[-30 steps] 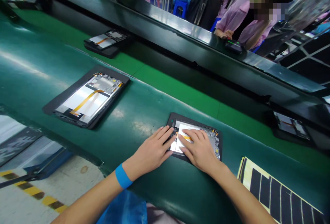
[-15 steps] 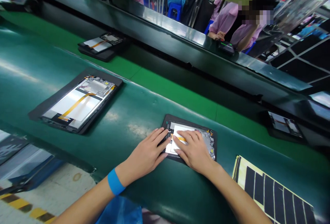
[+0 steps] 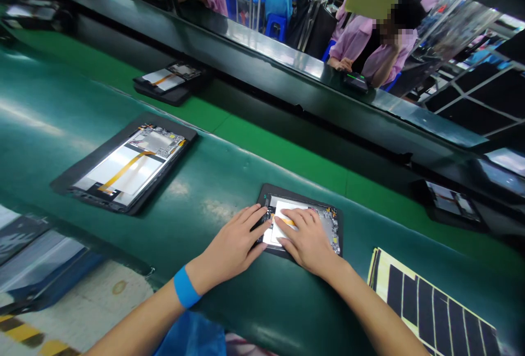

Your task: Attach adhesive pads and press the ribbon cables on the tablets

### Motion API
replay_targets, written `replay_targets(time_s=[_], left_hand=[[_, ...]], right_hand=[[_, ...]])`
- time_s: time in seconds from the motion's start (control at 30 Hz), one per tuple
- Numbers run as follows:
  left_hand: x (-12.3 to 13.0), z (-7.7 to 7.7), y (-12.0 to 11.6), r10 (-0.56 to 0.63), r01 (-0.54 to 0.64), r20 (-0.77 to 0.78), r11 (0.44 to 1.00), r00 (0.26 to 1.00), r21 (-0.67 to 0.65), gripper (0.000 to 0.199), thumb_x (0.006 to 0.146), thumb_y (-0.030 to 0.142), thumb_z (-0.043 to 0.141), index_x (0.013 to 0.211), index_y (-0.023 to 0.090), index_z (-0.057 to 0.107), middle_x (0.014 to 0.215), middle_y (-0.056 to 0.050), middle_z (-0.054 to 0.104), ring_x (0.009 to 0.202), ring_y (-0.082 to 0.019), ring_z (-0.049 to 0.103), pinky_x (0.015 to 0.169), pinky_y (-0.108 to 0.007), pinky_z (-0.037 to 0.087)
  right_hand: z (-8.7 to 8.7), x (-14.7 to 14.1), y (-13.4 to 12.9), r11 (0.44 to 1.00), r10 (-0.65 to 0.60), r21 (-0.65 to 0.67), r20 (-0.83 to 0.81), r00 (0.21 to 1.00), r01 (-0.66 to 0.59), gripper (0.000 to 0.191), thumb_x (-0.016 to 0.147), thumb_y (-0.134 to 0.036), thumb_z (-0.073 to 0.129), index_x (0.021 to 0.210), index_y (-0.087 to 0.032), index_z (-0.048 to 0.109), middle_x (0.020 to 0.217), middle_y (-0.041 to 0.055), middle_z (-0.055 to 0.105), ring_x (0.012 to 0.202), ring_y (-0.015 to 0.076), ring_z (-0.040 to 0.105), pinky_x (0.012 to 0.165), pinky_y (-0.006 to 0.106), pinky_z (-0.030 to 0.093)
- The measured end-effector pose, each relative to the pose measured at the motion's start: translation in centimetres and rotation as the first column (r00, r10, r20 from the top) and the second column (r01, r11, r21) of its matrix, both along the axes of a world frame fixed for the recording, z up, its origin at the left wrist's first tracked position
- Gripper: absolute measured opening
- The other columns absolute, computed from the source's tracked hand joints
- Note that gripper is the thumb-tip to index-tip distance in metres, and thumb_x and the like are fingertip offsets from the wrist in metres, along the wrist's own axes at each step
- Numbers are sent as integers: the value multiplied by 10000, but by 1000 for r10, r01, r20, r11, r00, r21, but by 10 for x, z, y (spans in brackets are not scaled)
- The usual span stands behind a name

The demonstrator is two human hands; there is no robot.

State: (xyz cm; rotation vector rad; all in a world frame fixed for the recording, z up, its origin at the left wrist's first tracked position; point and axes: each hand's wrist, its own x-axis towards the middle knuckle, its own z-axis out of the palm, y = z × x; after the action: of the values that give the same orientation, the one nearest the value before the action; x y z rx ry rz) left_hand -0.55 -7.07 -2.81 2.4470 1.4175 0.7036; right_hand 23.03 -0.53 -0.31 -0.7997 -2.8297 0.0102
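Note:
An opened tablet (image 3: 331,225) with a white battery area and circuit board lies on a black pad (image 3: 270,187) on the green bench. My left hand (image 3: 234,241), a blue band on its wrist, rests with spread fingers on the tablet's left end. My right hand (image 3: 307,240) lies over the middle of the tablet, fingers spread on the white part and partly covering an orange ribbon cable. Neither hand is wrapped round anything. To the left, a second opened tablet (image 3: 131,167) with an orange ribbon sits on its own black pad.
Sheets of black strips on yellow backing (image 3: 435,304) lie at the right. Beyond the bench edge, a green conveyor (image 3: 246,143) carries more tablets (image 3: 168,78), (image 3: 451,201). Across it, a person in pink (image 3: 353,39) sits at the far bench.
The tablet at the upper left of the conveyor has shifted slightly right in view, and the camera view has moved a little. Both hands keep nearly the same place on the tablet.

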Motion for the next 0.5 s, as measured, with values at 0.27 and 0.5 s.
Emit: replay_targets(time_s=[0.27, 0.5], left_hand=[[-14, 26, 8, 96, 13, 422, 969, 902, -248, 409, 972, 229, 541, 1374, 212, 615, 1433, -121, 597, 1338, -264, 549, 1146, -480, 459], [-6, 43, 46, 216, 424, 743, 707, 633, -566, 425, 927, 358, 617, 1297, 154, 662, 1121, -106, 732, 963, -200, 672, 882, -345, 546]], right_hand=[[-1, 4, 3, 997, -54, -58, -149, 987, 45, 340, 1030, -286, 524, 1350, -185, 574, 1282, 142, 669, 1139, 277, 589, 983, 479, 409], [13, 2, 11, 983, -172, -127, -374, 911, 134, 175, 1014, -268, 570, 1167, -227, 646, 1184, 94, 706, 1065, 242, 636, 923, 438, 435]])
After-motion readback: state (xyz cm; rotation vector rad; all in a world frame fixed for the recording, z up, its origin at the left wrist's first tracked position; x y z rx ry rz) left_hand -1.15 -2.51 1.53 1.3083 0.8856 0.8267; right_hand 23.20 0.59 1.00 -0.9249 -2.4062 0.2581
